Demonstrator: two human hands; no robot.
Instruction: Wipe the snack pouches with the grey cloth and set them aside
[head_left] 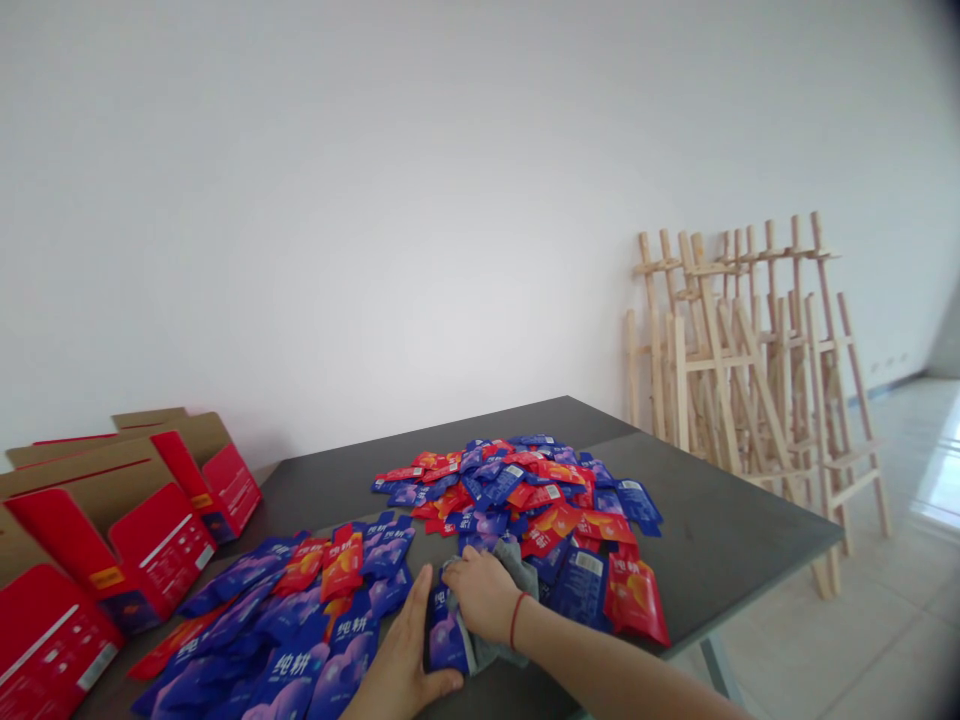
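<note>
A blue packet (448, 640) with white lettering lies flat on the dark table near its front edge. My left hand (405, 650) rests along its left side, fingers stretched out and the thumb by the packet's lower corner. My right hand (487, 600), with a red cord at the wrist, is closed on a grey cloth (517, 570) and presses it onto the packet's upper right. The cloth and fingers hide part of that packet. Left of my hands lies a group of blue packets (352, 655) and red packets (343, 563). A larger mixed pile (495, 480) spreads behind and right of them.
Open red cardboard boxes (161, 545) stand in a row at the table's left. The table (712, 540) ends in a corner at the right. Wooden easels (739, 380) lean together beyond it, by the white wall (420, 200).
</note>
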